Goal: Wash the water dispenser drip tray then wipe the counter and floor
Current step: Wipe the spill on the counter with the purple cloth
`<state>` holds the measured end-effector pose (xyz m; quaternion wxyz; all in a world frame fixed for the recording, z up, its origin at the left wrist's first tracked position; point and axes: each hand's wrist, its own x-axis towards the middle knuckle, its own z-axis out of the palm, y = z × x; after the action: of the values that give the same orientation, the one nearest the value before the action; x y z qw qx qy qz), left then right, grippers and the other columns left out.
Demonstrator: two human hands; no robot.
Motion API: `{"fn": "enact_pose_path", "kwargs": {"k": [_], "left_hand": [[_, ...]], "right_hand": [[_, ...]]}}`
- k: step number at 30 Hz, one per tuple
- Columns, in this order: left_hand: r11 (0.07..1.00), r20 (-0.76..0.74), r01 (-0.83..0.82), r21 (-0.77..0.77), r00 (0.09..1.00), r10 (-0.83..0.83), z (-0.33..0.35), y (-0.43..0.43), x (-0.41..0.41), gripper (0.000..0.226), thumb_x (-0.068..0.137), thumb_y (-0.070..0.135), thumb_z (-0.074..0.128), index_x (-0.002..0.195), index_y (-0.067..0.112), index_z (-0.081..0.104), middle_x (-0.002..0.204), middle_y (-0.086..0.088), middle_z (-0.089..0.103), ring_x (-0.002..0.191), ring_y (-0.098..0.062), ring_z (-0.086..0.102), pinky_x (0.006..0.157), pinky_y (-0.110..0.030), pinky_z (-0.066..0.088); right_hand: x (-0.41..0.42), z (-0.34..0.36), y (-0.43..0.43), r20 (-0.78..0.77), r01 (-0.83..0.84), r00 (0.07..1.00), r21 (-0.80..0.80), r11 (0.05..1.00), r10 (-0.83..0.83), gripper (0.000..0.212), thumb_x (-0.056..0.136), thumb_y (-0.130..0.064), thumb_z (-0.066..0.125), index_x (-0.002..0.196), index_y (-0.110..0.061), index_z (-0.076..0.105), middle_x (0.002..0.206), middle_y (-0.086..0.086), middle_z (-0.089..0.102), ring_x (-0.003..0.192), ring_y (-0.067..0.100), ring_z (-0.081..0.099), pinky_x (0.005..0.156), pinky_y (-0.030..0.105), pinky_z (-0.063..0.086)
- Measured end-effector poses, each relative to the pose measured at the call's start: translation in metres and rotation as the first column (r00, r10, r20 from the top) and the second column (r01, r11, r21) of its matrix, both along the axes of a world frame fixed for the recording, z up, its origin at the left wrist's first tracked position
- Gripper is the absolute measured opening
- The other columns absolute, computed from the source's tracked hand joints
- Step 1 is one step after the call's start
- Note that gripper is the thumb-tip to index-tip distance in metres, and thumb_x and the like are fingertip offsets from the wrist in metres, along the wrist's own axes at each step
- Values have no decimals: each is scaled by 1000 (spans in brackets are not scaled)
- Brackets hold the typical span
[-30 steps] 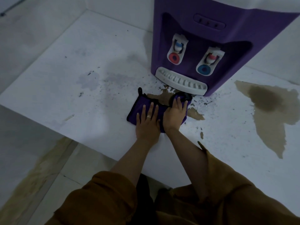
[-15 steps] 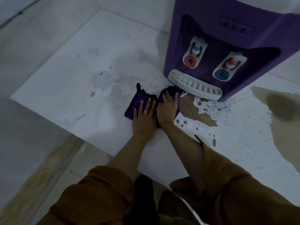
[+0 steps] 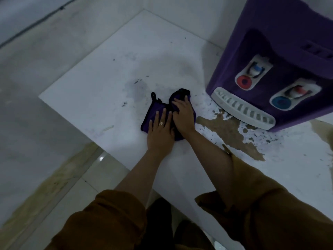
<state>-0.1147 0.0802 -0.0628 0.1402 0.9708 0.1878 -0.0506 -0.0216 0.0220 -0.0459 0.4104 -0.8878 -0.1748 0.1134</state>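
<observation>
— Where's the cloth [image 3: 152, 112]?
— On the counter [image 3: 100, 83], under both hands. It sits left of the drip tray [image 3: 243, 109] and apart from it, and the brown spill [image 3: 232, 134] starts just beside its right edge.
— Left hand [image 3: 160, 134]?
— Flat, fingers straight, pressing the cloth's near part.
— Right hand [image 3: 183, 116]?
— Touching the left one, with its fingers laid loosely over the bunched far end, pressing rather than clenching.
— The tray?
— It sits at the foot of the dispenser [image 3: 281, 42].
</observation>
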Motion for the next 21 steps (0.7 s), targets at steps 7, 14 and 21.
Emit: {"fn": "enact_pose_path", "kwargs": {"k": [7, 14, 21], "left_hand": [[989, 9, -147, 3, 989, 147, 0, 23, -20, 56, 101, 31, 23, 151, 20, 0, 160, -1, -3, 148, -22, -4, 118, -39, -2], [979, 1, -204, -10, 979, 204, 4, 29, -47, 56, 101, 27, 24, 151, 19, 1, 160, 1, -1, 148, -19, -4, 118, -37, -1], [962, 79, -239, -131, 965, 251, 8, 15, -91, 60, 94, 9, 37, 150, 18, 17, 159, 1, 11, 148, -19, 1, 118, -40, 1]], "right_hand": [[-3, 4, 38, -47, -245, 968, 44, 969, 247, 45, 85, 11, 43, 126, 2, 56, 141, 15, 48, 145, 25, 20, 115, 26, 17], [-24, 8, 45, -107, -409, 902, 95, 908, 418, 43, 84, 14, 44, 124, 6, 56, 137, 18, 51, 144, 27, 22, 112, 23, 19], [-65, 5, 20, -106, -499, 852, 131, 857, 513, 44, 85, 15, 42, 126, 7, 53, 137, 21, 50, 143, 31, 23, 114, 25, 18]]}}
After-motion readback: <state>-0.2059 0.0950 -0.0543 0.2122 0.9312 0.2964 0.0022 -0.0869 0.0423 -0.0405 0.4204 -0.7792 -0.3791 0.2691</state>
